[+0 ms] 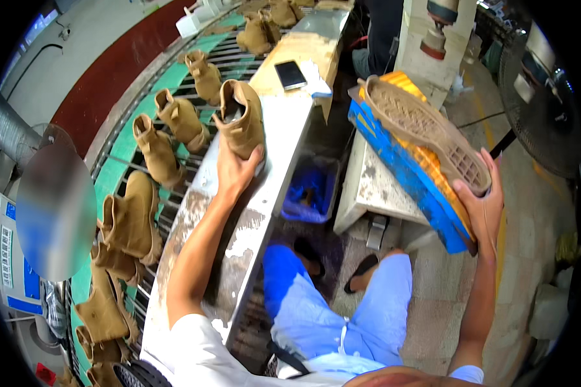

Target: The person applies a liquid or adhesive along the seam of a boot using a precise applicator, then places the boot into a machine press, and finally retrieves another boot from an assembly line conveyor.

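My left hand (237, 169) is wrapped round the lower part of a tan ankle boot (246, 132), which stands with its opening up at the edge of the worn metal table (252, 222). On the right, a brown shoe sole (426, 122) lies with its patterned face up on a blue and orange block (394, 164). My right hand (486, 203) grips the rounded near end of that sole, thumb on one side and fingers on the other. The underside of the sole is hidden.
Several tan boots (161, 151) stand on a roller conveyor (126, 158) to the left. A phone (290, 75) lies on cardboard farther along the table. Below is a blue bin (311, 190). A white machine (426, 39) rises behind the block; a fan (542, 97) stands right. Another person (374, 32) is beyond.
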`<action>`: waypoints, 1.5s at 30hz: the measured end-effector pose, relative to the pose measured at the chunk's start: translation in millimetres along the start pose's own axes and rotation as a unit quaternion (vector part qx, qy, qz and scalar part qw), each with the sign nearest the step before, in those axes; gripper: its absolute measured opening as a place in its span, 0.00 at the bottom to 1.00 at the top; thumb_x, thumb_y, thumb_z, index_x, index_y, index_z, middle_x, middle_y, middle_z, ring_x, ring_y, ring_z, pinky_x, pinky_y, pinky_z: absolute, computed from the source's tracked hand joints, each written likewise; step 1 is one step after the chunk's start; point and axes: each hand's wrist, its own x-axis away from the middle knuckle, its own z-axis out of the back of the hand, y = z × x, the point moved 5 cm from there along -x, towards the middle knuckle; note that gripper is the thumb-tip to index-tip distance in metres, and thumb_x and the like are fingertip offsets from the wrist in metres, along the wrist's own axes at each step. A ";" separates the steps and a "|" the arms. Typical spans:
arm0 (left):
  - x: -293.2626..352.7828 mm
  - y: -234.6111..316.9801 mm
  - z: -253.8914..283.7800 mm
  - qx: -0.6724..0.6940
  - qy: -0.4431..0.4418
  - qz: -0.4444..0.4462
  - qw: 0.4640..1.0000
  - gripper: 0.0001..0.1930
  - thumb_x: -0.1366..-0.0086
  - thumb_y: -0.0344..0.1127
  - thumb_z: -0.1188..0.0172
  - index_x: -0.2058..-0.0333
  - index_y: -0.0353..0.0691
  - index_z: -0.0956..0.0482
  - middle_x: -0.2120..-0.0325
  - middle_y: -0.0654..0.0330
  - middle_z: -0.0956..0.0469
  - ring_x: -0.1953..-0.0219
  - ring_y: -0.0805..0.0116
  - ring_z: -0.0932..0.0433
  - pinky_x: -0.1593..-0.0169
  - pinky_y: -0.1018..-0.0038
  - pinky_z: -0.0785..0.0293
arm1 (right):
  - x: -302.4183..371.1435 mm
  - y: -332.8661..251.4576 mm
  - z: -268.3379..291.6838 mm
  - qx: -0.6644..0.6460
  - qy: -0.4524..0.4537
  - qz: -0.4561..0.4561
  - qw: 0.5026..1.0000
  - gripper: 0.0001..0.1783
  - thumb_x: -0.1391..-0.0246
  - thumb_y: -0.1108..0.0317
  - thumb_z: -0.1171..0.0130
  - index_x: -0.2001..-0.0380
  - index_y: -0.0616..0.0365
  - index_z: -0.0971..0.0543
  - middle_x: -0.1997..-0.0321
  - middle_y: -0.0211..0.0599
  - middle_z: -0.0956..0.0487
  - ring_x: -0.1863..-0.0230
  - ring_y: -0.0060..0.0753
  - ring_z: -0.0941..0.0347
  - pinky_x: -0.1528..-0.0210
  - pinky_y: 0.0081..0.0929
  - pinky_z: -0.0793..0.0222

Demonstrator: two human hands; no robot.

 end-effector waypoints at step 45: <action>-101.4 -163.9 84.5 -0.021 0.207 0.182 0.961 0.63 0.46 0.62 0.27 0.30 0.18 0.52 0.31 0.28 0.42 0.29 0.40 0.38 0.27 0.58 0.41 | 4.3 0.1 -1.4 -0.028 -0.076 0.076 0.994 0.19 0.35 0.65 0.40 0.47 0.68 0.19 0.46 0.47 0.16 0.42 0.38 0.20 0.34 0.35 0.30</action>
